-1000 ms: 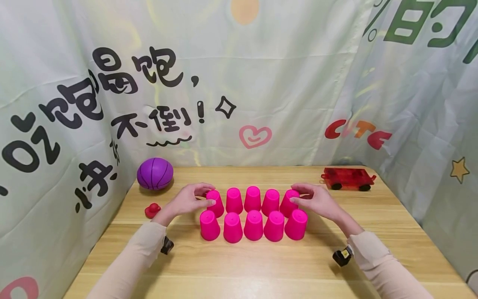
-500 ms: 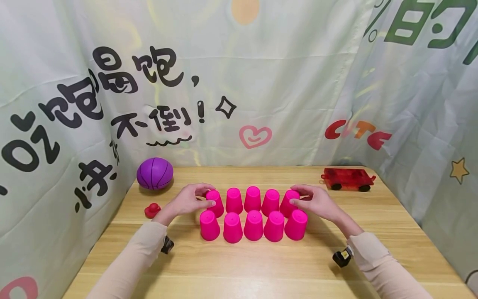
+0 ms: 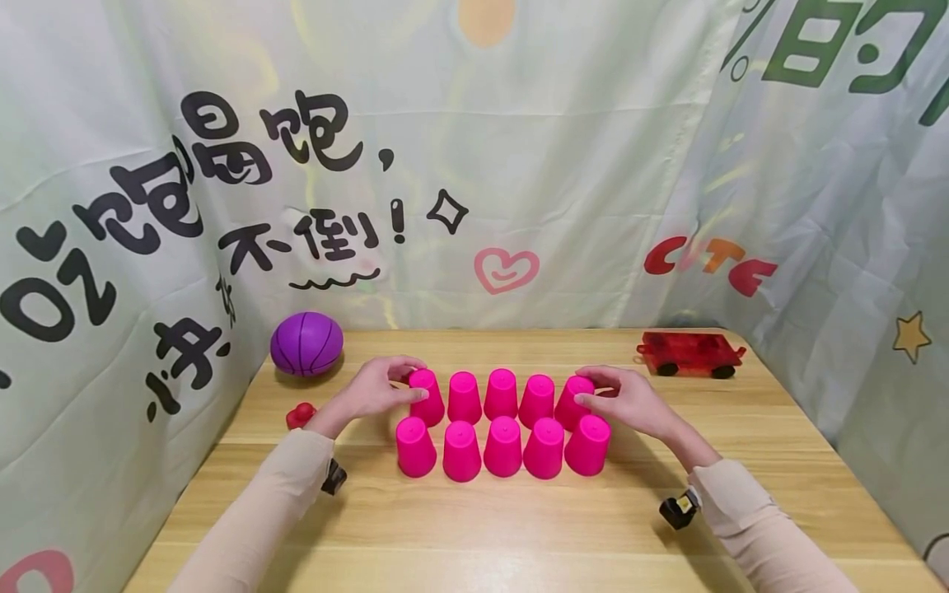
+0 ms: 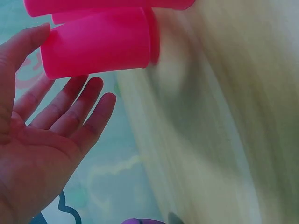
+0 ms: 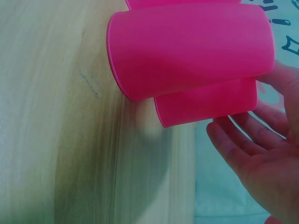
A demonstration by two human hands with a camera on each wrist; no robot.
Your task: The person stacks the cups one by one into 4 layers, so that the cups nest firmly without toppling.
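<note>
Head view: ten upturned pink cups form two rows; left hand grasps the far-left cup, right hand the far-right cup, eight others untouched.

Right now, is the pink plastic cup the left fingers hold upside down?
Yes, upside down: the tapered pink plastic cup shows its closed, narrower end on top, wider rim below.

On my screen I see a purple ball at the counter's back left, a small red toy in front, a red cart back right, printed curtains behind.
</note>
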